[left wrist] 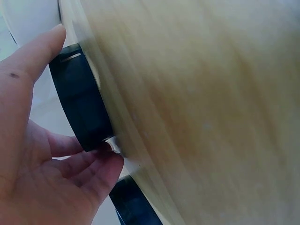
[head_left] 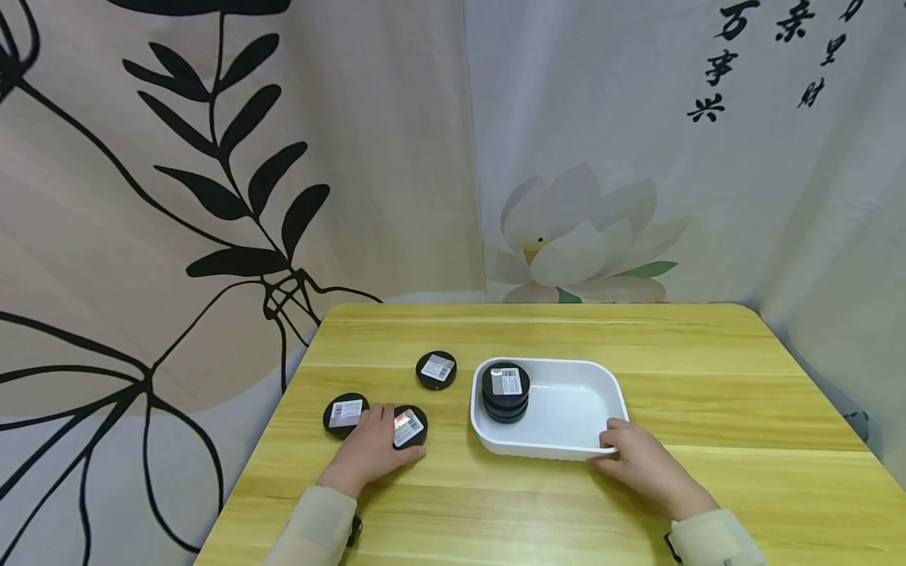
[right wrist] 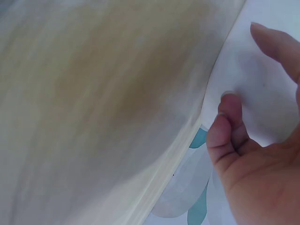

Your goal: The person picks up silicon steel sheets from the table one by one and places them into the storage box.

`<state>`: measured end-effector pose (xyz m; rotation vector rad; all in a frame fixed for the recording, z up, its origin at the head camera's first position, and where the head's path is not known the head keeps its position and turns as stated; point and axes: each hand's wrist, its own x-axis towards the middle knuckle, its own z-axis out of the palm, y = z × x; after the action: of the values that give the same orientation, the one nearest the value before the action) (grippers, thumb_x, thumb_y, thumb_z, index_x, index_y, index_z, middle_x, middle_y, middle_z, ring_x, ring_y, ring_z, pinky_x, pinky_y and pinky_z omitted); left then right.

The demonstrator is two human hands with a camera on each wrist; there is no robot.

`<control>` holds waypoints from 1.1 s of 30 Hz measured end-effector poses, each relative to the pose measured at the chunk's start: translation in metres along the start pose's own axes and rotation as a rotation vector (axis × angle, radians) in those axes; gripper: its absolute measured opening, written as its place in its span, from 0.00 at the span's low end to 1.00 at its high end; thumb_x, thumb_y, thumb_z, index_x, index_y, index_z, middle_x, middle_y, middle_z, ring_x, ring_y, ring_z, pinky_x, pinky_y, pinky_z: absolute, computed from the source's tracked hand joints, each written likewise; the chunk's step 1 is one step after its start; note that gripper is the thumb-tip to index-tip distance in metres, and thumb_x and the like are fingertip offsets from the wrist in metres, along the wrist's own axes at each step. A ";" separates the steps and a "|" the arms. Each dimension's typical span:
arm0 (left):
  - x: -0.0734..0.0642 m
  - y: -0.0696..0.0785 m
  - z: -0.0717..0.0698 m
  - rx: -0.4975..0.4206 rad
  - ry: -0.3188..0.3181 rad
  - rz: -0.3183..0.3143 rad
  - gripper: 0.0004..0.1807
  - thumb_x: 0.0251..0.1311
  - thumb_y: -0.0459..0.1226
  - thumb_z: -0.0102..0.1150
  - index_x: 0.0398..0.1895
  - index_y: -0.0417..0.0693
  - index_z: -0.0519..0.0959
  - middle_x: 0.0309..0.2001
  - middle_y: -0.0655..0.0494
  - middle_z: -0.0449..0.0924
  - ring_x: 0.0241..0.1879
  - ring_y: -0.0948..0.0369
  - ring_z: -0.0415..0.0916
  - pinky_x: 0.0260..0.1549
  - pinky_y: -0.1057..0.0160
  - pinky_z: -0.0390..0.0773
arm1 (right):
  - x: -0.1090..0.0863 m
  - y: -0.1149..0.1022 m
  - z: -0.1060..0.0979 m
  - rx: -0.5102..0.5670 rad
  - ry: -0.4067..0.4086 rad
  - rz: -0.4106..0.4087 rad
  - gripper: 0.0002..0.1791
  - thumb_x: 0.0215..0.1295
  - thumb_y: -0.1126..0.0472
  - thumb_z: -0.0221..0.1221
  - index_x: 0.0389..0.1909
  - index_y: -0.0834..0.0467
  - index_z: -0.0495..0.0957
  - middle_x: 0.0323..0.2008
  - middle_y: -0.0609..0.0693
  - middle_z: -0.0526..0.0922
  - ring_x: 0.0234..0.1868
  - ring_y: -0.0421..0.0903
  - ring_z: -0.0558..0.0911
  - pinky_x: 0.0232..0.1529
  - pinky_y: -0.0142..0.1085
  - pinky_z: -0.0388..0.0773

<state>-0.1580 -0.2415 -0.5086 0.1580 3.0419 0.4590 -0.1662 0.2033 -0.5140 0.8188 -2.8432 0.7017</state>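
Observation:
On the table's left side, my left hand [head_left: 370, 450] holds a flat round black container [head_left: 408, 427] with a white barcode label on top. The left wrist view shows the thumb at one side of this container [left wrist: 80, 101] and the fingertips at the other. A second labelled black container [head_left: 344, 414] lies just left of that hand. My right hand [head_left: 642, 465] grips the near right corner of a white rectangular tray [head_left: 576, 409]. Inside the tray, at its left end, stands a stack of black containers [head_left: 506, 391].
Another black container [head_left: 436, 369] lies behind the left hand, left of the tray. The wooden table [head_left: 715, 377] reaches back to hanging curtains [head_left: 396, 157] with plant, lotus and character prints.

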 end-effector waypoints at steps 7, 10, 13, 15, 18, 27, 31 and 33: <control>0.000 -0.001 0.000 -0.013 -0.007 -0.011 0.58 0.50 0.67 0.68 0.67 0.26 0.64 0.63 0.32 0.67 0.60 0.40 0.68 0.62 0.45 0.73 | 0.001 -0.001 -0.001 0.013 -0.025 0.019 0.17 0.54 0.54 0.73 0.18 0.45 0.73 0.25 0.36 0.67 0.26 0.31 0.64 0.28 0.30 0.67; 0.000 -0.002 0.000 -0.017 -0.011 -0.017 0.59 0.50 0.67 0.68 0.67 0.26 0.64 0.64 0.32 0.66 0.61 0.40 0.68 0.62 0.45 0.73 | 0.001 -0.001 -0.001 0.016 -0.033 0.020 0.16 0.55 0.54 0.73 0.18 0.45 0.74 0.26 0.36 0.68 0.26 0.31 0.64 0.29 0.30 0.67; 0.000 -0.002 0.000 -0.020 -0.011 -0.020 0.59 0.49 0.67 0.68 0.67 0.27 0.64 0.63 0.33 0.67 0.60 0.41 0.68 0.62 0.45 0.73 | 0.001 -0.001 -0.002 0.014 -0.031 0.022 0.16 0.55 0.54 0.73 0.18 0.45 0.74 0.25 0.36 0.68 0.26 0.31 0.65 0.29 0.29 0.67; 0.000 -0.001 0.000 -0.018 -0.010 -0.018 0.58 0.50 0.67 0.68 0.67 0.27 0.65 0.63 0.33 0.67 0.60 0.42 0.68 0.62 0.46 0.73 | 0.001 -0.002 -0.002 0.012 -0.025 0.019 0.16 0.54 0.54 0.74 0.18 0.45 0.74 0.25 0.36 0.68 0.26 0.31 0.65 0.29 0.29 0.67; -0.001 -0.001 -0.001 -0.018 -0.008 -0.014 0.58 0.50 0.66 0.68 0.67 0.26 0.64 0.63 0.33 0.67 0.61 0.41 0.68 0.63 0.46 0.72 | 0.001 -0.002 -0.001 0.009 -0.012 0.007 0.17 0.54 0.55 0.74 0.17 0.45 0.74 0.25 0.36 0.68 0.26 0.31 0.65 0.28 0.29 0.67; -0.003 0.002 -0.005 -0.027 -0.005 -0.012 0.56 0.52 0.64 0.69 0.66 0.25 0.65 0.62 0.33 0.68 0.61 0.40 0.67 0.63 0.44 0.72 | 0.000 -0.002 -0.001 0.012 -0.020 0.020 0.17 0.54 0.54 0.74 0.17 0.45 0.73 0.25 0.36 0.68 0.26 0.31 0.64 0.28 0.29 0.67; -0.004 0.003 -0.006 -0.026 -0.011 -0.018 0.56 0.53 0.64 0.68 0.67 0.25 0.64 0.64 0.32 0.67 0.63 0.40 0.66 0.64 0.44 0.71 | 0.000 -0.002 -0.001 0.007 -0.011 0.015 0.17 0.54 0.55 0.74 0.17 0.45 0.73 0.25 0.36 0.67 0.26 0.31 0.64 0.28 0.29 0.66; -0.004 0.004 -0.007 -0.024 -0.013 -0.018 0.57 0.53 0.64 0.68 0.68 0.25 0.64 0.64 0.31 0.66 0.63 0.40 0.66 0.64 0.44 0.71 | 0.001 -0.002 -0.001 0.004 -0.010 0.014 0.18 0.53 0.55 0.74 0.17 0.45 0.73 0.25 0.36 0.67 0.26 0.31 0.64 0.28 0.29 0.66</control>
<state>-0.1545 -0.2405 -0.5012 0.1325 3.0210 0.4911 -0.1659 0.2022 -0.5124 0.8053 -2.8600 0.7079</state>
